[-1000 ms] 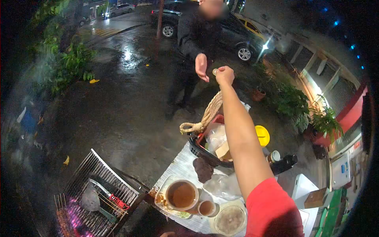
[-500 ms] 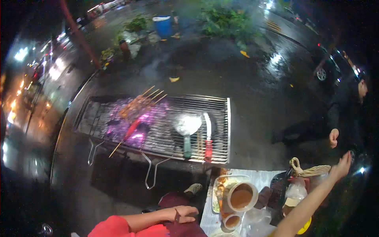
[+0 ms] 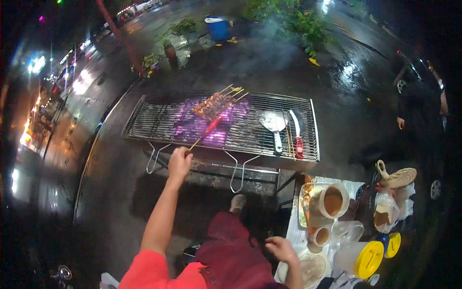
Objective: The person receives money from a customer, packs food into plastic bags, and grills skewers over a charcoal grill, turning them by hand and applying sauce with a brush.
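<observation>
My left hand (image 3: 180,163) pinches the bare lower end of a skewer (image 3: 195,143) at the grill's near edge. A long red sausage-like piece (image 3: 211,126) is on that skewer, lying over glowing coals. Just behind it, several skewers of browned meat (image 3: 214,106) lie together on the grill (image 3: 163,111), sticks pointing away. My right hand (image 3: 280,248) is beside my lap, near the left side of the table (image 3: 294,216), with nothing visible in it and its fingers loosely apart.
A metal spatula (image 3: 273,122) and a red-handled knife (image 3: 297,130) lie on the grill's right part. The table at right holds tubs of brown sauce (image 3: 333,201), a yellow-lidded container (image 3: 369,259) and a woven fan (image 3: 402,177). Wire handles (image 3: 236,176) stick out in front. A person (image 3: 418,115) stands far right.
My left hand has gone from my lap to the skewer's end. My right hand has come back from the far right, near the fan, to beside my lap. The view has shifted.
</observation>
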Available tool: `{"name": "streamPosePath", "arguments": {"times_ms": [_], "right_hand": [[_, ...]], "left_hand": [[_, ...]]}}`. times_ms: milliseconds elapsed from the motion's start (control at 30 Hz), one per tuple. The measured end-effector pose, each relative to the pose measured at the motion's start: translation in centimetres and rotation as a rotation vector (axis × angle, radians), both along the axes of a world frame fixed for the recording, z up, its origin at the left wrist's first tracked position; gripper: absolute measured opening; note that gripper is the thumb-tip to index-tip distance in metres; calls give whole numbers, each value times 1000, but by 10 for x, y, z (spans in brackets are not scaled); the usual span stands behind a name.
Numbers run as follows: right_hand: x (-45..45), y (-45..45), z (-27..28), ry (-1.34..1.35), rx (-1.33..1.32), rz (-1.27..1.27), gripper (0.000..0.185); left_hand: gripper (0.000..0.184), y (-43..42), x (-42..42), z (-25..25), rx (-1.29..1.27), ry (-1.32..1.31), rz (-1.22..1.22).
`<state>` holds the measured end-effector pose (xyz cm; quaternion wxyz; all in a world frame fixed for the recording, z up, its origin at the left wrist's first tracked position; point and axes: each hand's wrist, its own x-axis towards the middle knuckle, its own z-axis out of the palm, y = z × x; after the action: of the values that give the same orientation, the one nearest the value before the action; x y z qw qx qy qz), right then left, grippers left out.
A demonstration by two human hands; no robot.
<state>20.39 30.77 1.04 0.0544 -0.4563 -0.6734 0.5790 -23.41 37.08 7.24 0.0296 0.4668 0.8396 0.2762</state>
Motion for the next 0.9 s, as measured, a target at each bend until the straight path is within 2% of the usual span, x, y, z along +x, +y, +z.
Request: {"name": "streamPosePath", "arguments": {"times_ms": [67,100,167,200,267,300,367,400,433,533,667,767,867,900], "right_hand": [[8,13,11,-143,-26,-118,26],[8,21,13,-190,-29,-179,26],[2,34,4,-235,217,-172,24],[-12,41,8,-181,140,-254,25],[-50,57,18,-119,141,-260,25],[-69,63,20,-90,142,-261,25],[-106,74,18,-49,62,-212,26],[-128,79,25,-57,-2,-194,27],[-147,83,31,-64,-70,-177,27],[-185,97,37,-63,100,78,29],[-214,114,41,-102,180,196,30],[-238,137,71,-154,189,325,29],[-242,170,66,20,351,443,26],[-247,190,81,39,314,516,25]], "left_hand": [[18,13,-34,-18,-51,202,14],[19,20,-44,-24,-134,170,-28],[21,27,-62,-36,-295,109,-101],[22,30,-64,-31,-377,22,-106],[23,34,-88,-58,-361,-249,-227],[22,35,-88,-54,-374,-393,-264],[19,27,-88,-49,-214,-455,-285],[14,24,-83,-37,-244,-494,-225],[14,23,-81,-40,-178,-419,-239],[12,19,-77,-40,-21,-219,-284],[10,17,-73,-35,-23,-195,-206],[10,18,-78,-52,-18,-232,-180],[11,18,-76,-53,-19,-217,-123],[10,17,-73,-52,-27,-217,-103]]}}
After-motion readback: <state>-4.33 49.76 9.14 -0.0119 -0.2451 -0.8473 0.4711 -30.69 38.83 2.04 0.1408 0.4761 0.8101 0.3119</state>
